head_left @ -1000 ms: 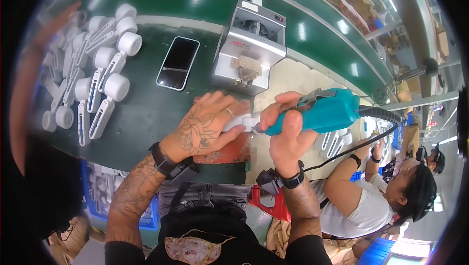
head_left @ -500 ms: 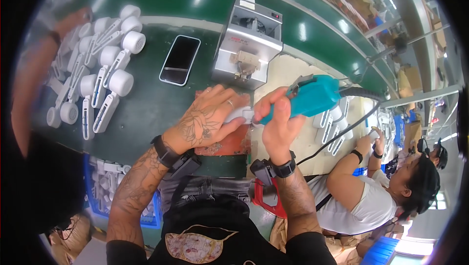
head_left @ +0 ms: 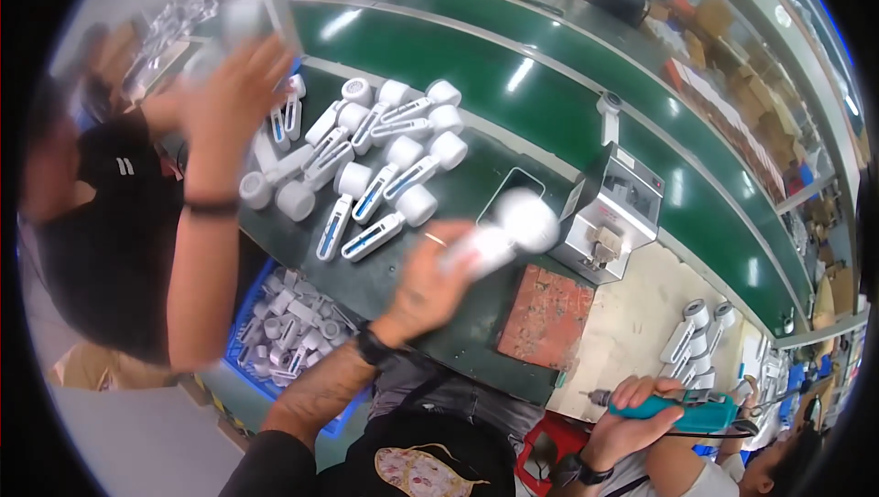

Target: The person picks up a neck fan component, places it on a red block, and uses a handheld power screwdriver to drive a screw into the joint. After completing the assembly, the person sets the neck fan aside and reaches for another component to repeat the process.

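Observation:
My left hand (head_left: 423, 285) is closed around the handle of a white plastic device with a round head (head_left: 528, 221), held over the dark green bench left of the metal machine; motion blurs it a little. My right hand (head_left: 632, 428), low on the right, grips a teal electric screwdriver (head_left: 700, 413), its bit turned to the left. Between my hands lies a worn reddish square pad (head_left: 547, 314) with nothing on it. Several similar white devices (head_left: 409, 172) with long slotted handles lie grouped on the bench to the left of my left hand.
A silver machine (head_left: 615, 213) stands behind the pad, with a phone (head_left: 513, 184) beside it. At left, a co-worker's raised hand (head_left: 233, 94) is blurred. Below the bench sits a blue crate (head_left: 245, 325) of white parts. More white devices (head_left: 696, 341) lie at right, near another person.
My hands have parted: the left has carried the white device left off the pad, the right has drawn the screwdriver down and right. The view has swung left.

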The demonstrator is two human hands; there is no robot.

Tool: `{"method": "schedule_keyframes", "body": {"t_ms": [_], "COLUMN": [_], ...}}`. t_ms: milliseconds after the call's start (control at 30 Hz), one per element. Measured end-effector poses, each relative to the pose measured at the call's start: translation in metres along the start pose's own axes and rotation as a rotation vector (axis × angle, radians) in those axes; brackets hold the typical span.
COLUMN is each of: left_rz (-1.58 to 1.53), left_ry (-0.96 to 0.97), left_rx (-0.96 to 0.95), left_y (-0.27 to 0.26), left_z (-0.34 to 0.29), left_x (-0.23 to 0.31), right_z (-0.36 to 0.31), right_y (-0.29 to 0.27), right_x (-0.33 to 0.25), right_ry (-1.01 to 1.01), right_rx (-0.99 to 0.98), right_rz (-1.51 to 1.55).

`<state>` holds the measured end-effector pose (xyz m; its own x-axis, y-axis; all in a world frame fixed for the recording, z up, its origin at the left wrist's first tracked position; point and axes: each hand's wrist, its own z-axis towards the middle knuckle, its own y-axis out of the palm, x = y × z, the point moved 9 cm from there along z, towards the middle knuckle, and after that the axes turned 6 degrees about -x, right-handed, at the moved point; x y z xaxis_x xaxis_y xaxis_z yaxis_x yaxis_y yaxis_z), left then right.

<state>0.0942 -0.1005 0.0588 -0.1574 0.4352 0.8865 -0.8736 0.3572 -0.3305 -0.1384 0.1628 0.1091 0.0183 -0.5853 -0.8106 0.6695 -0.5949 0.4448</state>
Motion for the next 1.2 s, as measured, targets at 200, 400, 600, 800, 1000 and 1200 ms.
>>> {"method": "schedule_keyframes", "body": {"t_ms": [200,400,600,800,1000,1200], "left_rz": [0.53,0.149,-0.183,0.034,0.087,0.044], "left_ry": [-0.02,0.101,0.486,0.299,0.137,0.379], "left_rx": [0.334,0.084,-0.603,-0.669,-0.672,-0.475], "left_y": [-0.159,0.022,0.345,0.477,0.442,0.306], "left_z": [0.031,0.042,0.019,0.029,0.036,0.021], "left_x": [-0.12,0.053,0.14,0.108,0.106,0.112], "right_z": [-0.031,-0.033,-0.036,-0.021,-0.007,0.03], "right_y": [-0.038,-0.042,-0.071,-0.084,-0.107,-0.108], "right_x": [-0.008,-0.011,-0.028,-0.02,-0.023,-0.004], "right_ry": [0.009,0.126,0.198,0.286,0.269,0.236], "right_rx": [0.151,0.131,0.084,-0.061,-0.061,-0.052], "right_rz": [-0.367,-0.351,-0.36,-0.314,-0.366,-0.442]}}
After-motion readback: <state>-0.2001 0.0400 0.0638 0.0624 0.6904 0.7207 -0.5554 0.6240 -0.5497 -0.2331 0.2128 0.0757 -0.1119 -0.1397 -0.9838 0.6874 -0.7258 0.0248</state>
